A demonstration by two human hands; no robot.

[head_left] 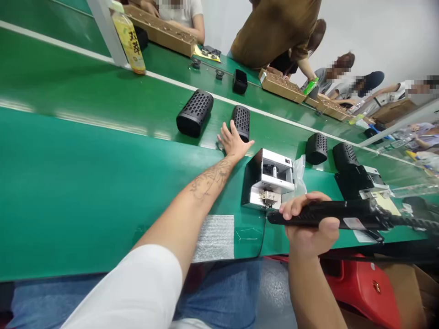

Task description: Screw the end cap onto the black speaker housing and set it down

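While my left hand [234, 142] lies flat with fingers spread against the small black perforated cylindrical speaker shell [241, 122] on the green conveyor belt [85, 151], not yet gripping it, my right hand [310, 226] is wrapped tightly round the black electric screwdriver [329, 214]. Just beyond sits the white-and-black screw feeder box [269, 180]. Several more black shells wait untouched further along, so most work seems left.
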